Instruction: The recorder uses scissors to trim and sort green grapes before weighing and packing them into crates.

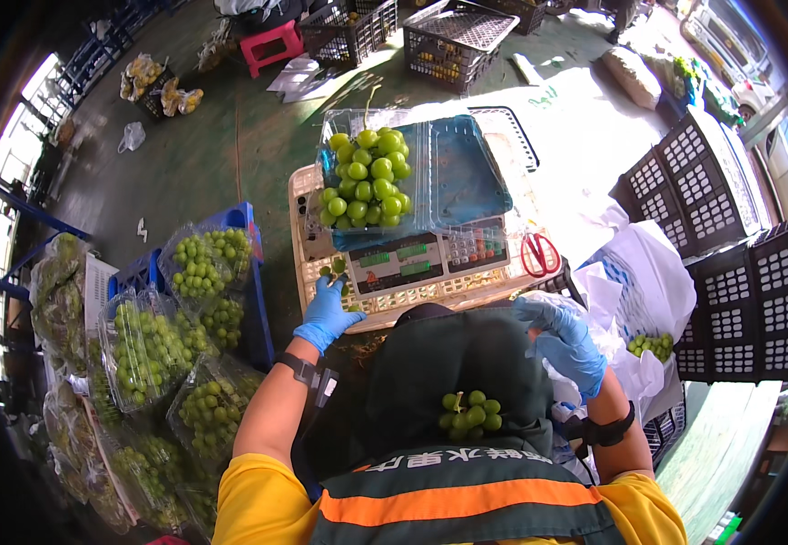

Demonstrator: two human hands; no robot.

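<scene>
My left hand point(328, 312), in a blue glove, has its thumb spread and its fingertips by a few loose green grapes point(337, 266) at the scale's left side. My right hand point(569, 346), gloved too, hovers with bent fingers beside white paper point(598, 293); whether anything is in it is unclear. A digital scale point(401, 264) stands on an upturned cream plastic crate point(296, 204). On the scale lies an opened clear clamshell box point(428, 170), its left half filled with a bunch of green grapes point(367, 180). A small grape cluster point(470, 413) rests on my dark apron.
Red-handled scissors point(538, 255) lie at the crate's right edge. Packed grape clamshells point(145, 351) crowd the left, some on a blue crate point(258, 293). Black crates point(741, 306) stand at right, near more grapes point(649, 346) in paper. A pink stool point(271, 48) stands ahead.
</scene>
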